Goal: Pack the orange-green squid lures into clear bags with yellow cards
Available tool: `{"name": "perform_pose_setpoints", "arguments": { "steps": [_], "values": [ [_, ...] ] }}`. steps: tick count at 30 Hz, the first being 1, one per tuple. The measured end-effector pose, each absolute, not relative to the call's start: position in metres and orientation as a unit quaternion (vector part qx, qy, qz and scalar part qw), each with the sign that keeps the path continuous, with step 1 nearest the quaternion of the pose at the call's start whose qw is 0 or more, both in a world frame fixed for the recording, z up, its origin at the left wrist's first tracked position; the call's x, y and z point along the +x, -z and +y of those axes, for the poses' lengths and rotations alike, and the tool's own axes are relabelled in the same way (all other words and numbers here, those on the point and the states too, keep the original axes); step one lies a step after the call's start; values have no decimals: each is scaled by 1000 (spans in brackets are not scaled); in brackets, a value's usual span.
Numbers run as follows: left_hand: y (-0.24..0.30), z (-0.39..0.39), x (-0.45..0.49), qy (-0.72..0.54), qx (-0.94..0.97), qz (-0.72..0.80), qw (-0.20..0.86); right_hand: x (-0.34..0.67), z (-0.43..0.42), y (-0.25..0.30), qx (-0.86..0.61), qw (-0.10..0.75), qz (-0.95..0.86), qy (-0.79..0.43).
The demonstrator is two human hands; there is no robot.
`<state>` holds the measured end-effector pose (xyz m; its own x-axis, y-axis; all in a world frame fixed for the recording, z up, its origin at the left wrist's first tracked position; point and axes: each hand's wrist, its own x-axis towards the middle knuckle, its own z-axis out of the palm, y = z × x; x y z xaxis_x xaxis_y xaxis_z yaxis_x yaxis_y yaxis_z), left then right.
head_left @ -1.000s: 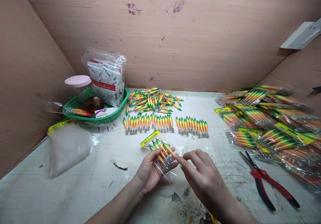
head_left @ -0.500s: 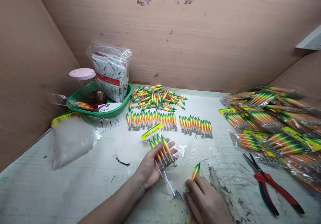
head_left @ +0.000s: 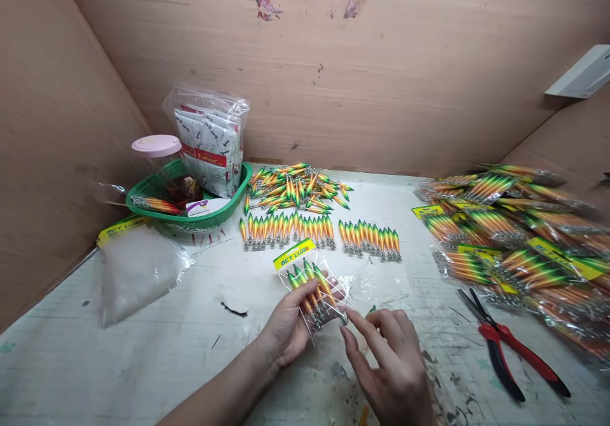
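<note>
My left hand [head_left: 290,318] is closed around several fishing lures [head_left: 312,289] and a clear plastic bag with a yellow "BCT LURE" header [head_left: 294,254]. The lures are orange with green tips, their metal hooks pointing toward me. Close to the right of the hooks is my right hand [head_left: 388,356], thumb and forefinger slightly apart at the bag's lower corner. A lure's green tip [head_left: 372,309] peeks out past its curled fingers, the rest hidden by the hand. Beyond the hands stand two rows of lures [head_left: 286,229], with a loose heap of lures [head_left: 300,187] behind.
Bagged lures [head_left: 490,222] are piled at the right, with red-and-black pliers [head_left: 509,343] in front. At the left are a green basket [head_left: 238,200] holding packets and a lidded jar [head_left: 157,146], and a stack of clear bags [head_left: 138,273]. Cardboard walls [head_left: 333,95] enclose the table.
My right hand has moved up and left to the hooks by my left hand, and its lure is now mostly hidden. The bag's loose lower end now lies drawn up around the lures.
</note>
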<state>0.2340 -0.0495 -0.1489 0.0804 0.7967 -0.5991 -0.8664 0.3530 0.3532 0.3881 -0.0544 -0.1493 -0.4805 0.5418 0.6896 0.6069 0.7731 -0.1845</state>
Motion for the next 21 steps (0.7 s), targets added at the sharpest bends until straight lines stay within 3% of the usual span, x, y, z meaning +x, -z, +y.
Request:
{"name": "perform_pose_setpoints", "arguments": {
  "steps": [8,21],
  "values": [
    [156,-52,235,-568,-32,334,751,383,-53,144,-367,383,-842,98],
    [158,-53,235,-574,-36,314,756,415,-54,141,-355,418,-836,27]
  ]
}}
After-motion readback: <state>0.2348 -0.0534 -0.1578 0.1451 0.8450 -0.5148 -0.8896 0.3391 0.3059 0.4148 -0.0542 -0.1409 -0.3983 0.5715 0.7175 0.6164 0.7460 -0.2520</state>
